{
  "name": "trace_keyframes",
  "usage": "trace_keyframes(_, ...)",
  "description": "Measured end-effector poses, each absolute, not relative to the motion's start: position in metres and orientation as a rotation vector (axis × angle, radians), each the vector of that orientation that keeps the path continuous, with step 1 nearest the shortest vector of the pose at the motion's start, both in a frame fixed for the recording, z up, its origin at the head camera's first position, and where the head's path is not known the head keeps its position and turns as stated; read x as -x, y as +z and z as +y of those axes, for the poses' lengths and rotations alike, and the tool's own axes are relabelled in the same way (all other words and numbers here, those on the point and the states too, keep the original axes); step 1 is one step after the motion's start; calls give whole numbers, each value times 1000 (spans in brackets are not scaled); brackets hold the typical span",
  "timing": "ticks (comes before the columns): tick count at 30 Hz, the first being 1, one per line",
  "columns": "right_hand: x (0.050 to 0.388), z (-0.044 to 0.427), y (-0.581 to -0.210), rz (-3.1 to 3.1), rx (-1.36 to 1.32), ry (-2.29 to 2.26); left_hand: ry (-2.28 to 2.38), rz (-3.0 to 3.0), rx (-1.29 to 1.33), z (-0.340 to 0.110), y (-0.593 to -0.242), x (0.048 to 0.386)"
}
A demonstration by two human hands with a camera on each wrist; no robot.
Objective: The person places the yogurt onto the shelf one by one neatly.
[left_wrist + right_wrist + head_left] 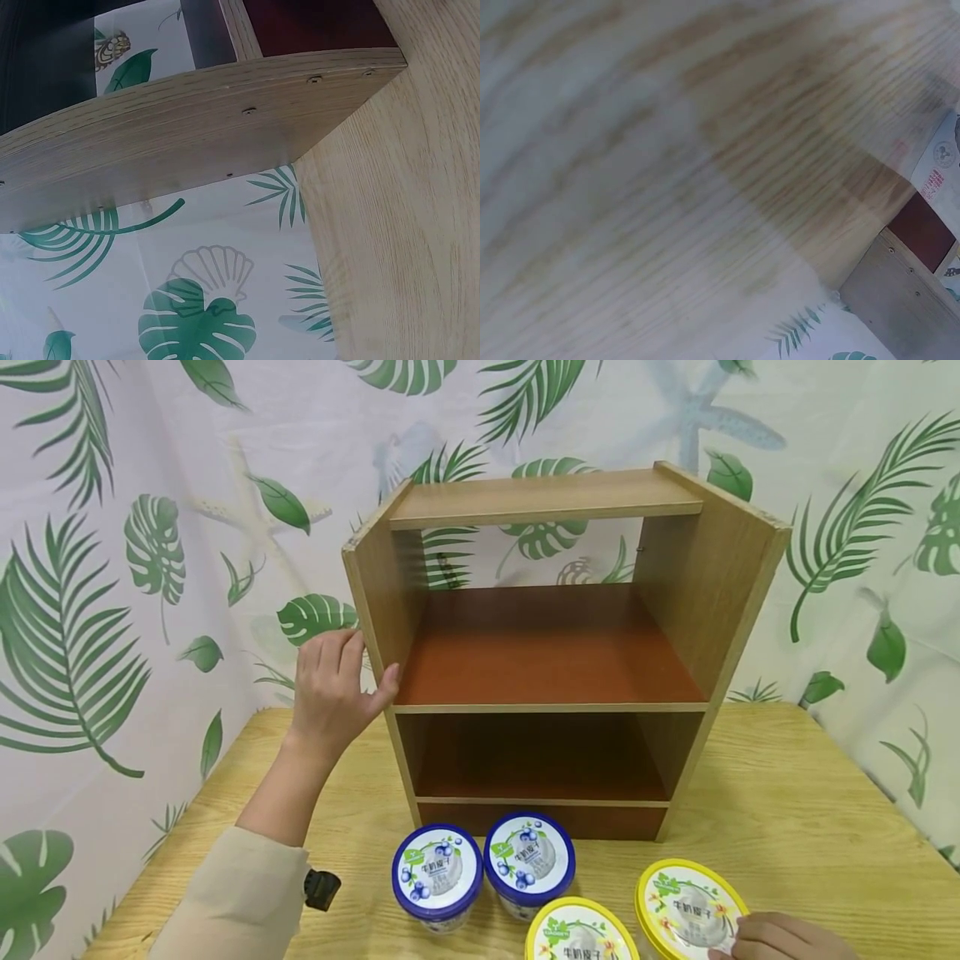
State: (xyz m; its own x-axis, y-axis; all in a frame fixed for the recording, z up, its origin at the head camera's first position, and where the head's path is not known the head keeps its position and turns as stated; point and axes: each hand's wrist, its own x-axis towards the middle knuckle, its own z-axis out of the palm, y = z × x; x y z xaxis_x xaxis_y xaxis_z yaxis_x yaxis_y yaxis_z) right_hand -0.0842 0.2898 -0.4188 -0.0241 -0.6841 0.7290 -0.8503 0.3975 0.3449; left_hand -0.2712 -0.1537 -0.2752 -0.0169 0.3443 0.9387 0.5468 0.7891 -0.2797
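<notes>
A wooden shelf unit with reddish-brown boards stands upright on the table. My left hand holds the front edge of its left side panel, thumb at the edge and bent fingers on the outer side. At the lower right, my right hand, partly cut off by the frame, grips the right side of a round tub with a yellow lid. Another yellow-lidded tub sits left of it. Two blue-lidded tubs stand side by side before the shelf. Neither wrist view shows fingers.
The wood-grain table extends on both sides of the shelf unit. Behind it hangs a white cloth printed with green leaves. A small black device shows beside the left sleeve. In the left wrist view, the side panel has screw heads.
</notes>
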Motion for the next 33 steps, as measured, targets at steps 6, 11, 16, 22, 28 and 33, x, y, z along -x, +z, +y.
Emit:
trace_keyframes(6,86,285,-414,-1695,-1372,166,-188,-1614,717,-154,-275,271)
trace_keyframes(11,85,285,-414,-1721,-1372,113,-185,-1623,716,-153,-276,270)
trace_keyframes(16,82,287,-411,-1813,-1386,89,-184,-1622,713,-153,-275,270)
trace_keyframes(22,86,284,-400,-1764,-1403,89,-192,-1634,716,-153,-275,268)
trace_keyframes(28,94,279,-387,-1656,-1441,199,-187,-1644,718,-153,-275,267)
trace_keyframes(33,100,275,-378,-1605,-1446,250,-185,-1651,716,-153,-274,267)
